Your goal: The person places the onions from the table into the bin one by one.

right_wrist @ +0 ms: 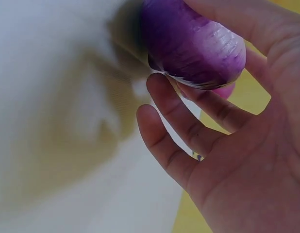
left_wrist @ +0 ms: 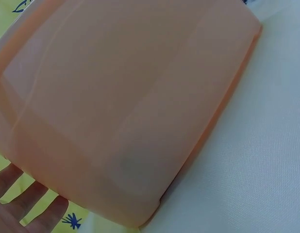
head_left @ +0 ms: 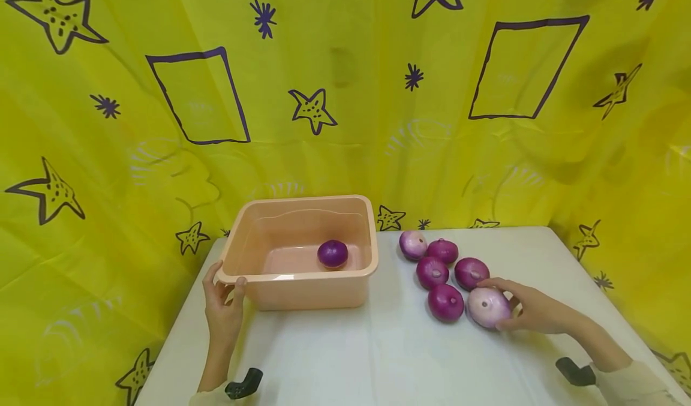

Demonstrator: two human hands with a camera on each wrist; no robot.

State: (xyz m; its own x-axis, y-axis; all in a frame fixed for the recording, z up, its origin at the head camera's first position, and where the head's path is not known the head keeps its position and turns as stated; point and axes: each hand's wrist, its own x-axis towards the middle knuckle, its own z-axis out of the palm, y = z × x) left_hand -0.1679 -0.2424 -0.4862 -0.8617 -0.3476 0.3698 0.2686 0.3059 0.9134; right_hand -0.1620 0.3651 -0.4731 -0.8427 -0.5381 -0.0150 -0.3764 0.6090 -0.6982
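Observation:
A peach plastic bin (head_left: 313,292) stands on the left part of the white table, with one purple onion (head_left: 332,253) inside. My left hand (head_left: 224,310) grips its near left corner at the rim; in the left wrist view, the fingers (left_wrist: 48,213) lie along the bin's side (left_wrist: 121,107). On the right, my right hand (head_left: 540,307) holds a pale purple-and-white onion (head_left: 488,307) between thumb and fingers. In the right wrist view this onion (right_wrist: 198,43) sits between the thumb and forefinger, while other fingers (right_wrist: 162,141) spread below it.
Left of the held onion lie several more: a dark purple onion (head_left: 445,302), others (head_left: 432,272) (head_left: 472,273) (head_left: 442,251) behind it, and a whitish onion (head_left: 413,244) at the back. A yellow patterned curtain (head_left: 356,154) hangs behind the white table (head_left: 410,364).

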